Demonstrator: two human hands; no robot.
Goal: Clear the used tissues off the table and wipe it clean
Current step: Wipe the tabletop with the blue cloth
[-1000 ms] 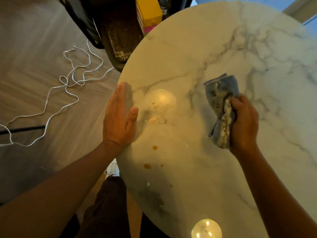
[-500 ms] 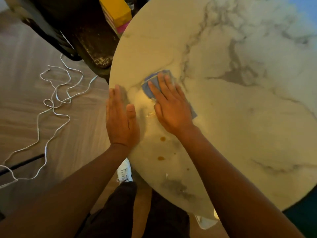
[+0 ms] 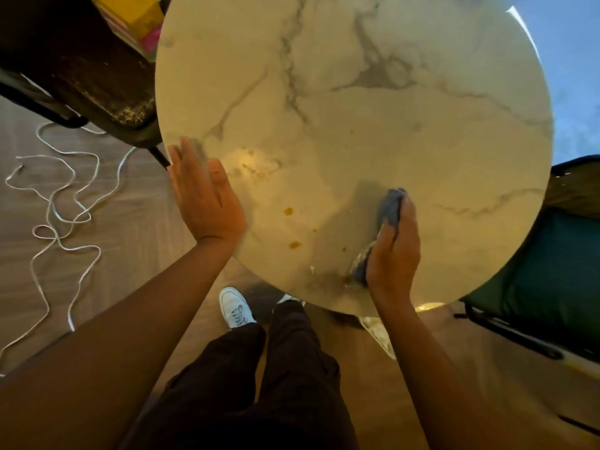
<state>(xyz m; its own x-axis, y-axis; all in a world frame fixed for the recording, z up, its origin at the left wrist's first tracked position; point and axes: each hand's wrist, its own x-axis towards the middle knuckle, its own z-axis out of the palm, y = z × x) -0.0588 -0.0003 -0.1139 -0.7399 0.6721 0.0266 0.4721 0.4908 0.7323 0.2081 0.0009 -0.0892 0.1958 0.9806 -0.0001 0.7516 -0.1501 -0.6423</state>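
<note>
A round white marble table (image 3: 357, 118) fills the upper middle of the head view. My right hand (image 3: 394, 251) grips a bunched blue-grey cloth (image 3: 391, 206) and holds it on the tabletop near the front edge. My left hand (image 3: 203, 196) lies flat with straight fingers at the table's left rim. Between the hands, orange-brown stains (image 3: 288, 211) and a smear of crumbs (image 3: 259, 170) mark the surface. No tissues show on the table.
A dark chair (image 3: 97, 76) with a yellow and pink box (image 3: 136, 17) stands at the back left. A green cushioned chair (image 3: 552, 271) is at the right. White cord (image 3: 65, 203) loops on the wood floor at left. My legs and a white shoe (image 3: 235, 308) are below.
My right hand has pulled the cloth from beside the left hand to the right, bunching it near the front edge. The left hand has stayed at the rim.
</note>
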